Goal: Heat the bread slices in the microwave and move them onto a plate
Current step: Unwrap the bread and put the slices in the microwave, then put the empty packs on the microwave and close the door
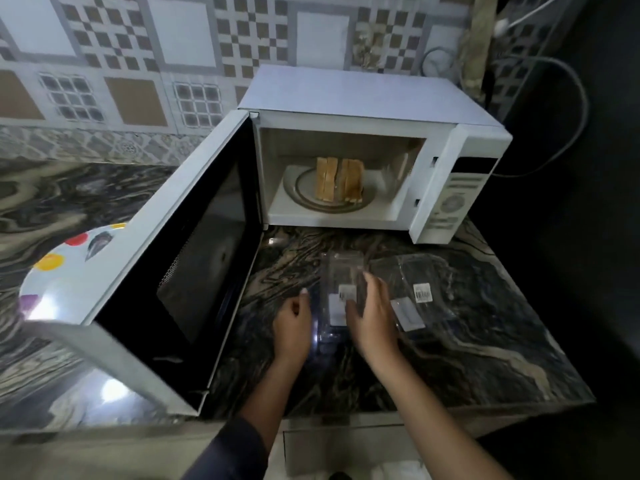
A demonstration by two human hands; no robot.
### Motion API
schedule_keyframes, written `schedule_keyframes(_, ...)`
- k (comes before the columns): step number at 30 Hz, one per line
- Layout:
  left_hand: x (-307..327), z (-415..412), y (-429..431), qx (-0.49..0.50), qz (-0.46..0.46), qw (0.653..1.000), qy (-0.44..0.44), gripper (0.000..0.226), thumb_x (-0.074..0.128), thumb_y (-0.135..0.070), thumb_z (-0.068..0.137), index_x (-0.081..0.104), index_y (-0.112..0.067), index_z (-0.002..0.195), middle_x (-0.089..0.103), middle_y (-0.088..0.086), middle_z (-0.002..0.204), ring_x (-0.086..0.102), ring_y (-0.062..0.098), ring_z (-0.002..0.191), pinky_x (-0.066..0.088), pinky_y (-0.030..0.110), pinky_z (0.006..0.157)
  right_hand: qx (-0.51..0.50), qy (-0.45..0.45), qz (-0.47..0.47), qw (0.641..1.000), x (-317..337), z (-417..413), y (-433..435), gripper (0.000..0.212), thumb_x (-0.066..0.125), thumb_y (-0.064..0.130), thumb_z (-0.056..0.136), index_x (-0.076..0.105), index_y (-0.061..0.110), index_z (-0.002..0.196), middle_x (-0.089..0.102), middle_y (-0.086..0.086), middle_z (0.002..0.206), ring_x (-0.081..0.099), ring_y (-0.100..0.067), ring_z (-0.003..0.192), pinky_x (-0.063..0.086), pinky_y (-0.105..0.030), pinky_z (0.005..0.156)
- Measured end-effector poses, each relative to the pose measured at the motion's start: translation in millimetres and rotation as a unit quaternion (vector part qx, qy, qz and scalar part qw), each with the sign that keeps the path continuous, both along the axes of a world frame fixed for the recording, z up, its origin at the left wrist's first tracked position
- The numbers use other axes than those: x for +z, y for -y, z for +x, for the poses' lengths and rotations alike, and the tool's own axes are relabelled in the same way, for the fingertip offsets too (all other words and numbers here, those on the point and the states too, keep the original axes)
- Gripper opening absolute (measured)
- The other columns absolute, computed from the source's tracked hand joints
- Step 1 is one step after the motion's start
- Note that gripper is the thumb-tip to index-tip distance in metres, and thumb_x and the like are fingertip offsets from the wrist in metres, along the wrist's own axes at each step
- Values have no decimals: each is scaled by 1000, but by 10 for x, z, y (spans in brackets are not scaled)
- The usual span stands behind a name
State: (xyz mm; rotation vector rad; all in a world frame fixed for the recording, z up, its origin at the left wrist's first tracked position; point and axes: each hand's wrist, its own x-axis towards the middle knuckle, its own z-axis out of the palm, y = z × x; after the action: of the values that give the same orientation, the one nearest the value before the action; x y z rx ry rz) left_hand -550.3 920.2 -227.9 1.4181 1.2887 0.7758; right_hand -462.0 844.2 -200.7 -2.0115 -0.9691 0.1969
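From the head camera I see the white microwave with its door swung wide open. Inside, the toasted-brown bread slices stand on edge in two pairs, leaning together on the round glass turntable.

My left hand and right hand sit low on the dark marbled stone counter, either side of a clear plastic container. The fingers look loosely open against it; I cannot tell whether either grips.

I judge the slices light, dry and crumbly, possibly hot. I'd pinch each gently by its crust edges. The white plate with coloured spots waits left of the door.
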Motion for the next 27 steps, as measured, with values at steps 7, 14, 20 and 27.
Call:
schedule_keyframes(7, -152, -74, 196, -99, -60, 993, 17, 5, 61, -10, 86, 64, -11, 82, 68, 12, 84, 64, 27, 83, 53, 42, 81, -20, -115, 2, 993, -234, -120, 162, 54, 51, -4, 85, 41, 8, 137, 46, -10, 139, 44, -23, 128, 33, -22, 102)
schedule_keyframes(14, -70, -147, 269, -47, -171, 976, 126, 24, 56, 5, 87, 61, -10, 69, 61, 4, 61, 55, 15, 61, 51, 19, 56, -108, -212, -48, 970, -348, -38, 229, 30, 62, 3, 83, 55, 2, 112, 61, -13, 109, 59, -27, 99, 48, -36, 88)
schedule_keyframes(20, -16, -151, 301, -18, -235, 960, 150, 10, 58, 11, 83, 62, 5, 77, 60, 14, 72, 59, 20, 66, 55, 16, 52, -119, -403, -35, 907, -309, 86, 289, 12, 57, -8, 85, 55, -1, 76, 56, -14, 72, 55, -19, 62, 51, -14, 42)
schedule_keyframes(27, -13, -186, 339, -16, -208, 971, 114, 17, 57, 10, 84, 63, 0, 71, 62, 14, 71, 63, 16, 60, 56, 21, 59, -132, -427, -67, 892, -292, 108, 224, 25, 62, -9, 81, 55, 6, 62, 59, -12, 65, 60, -23, 59, 56, -25, 52)
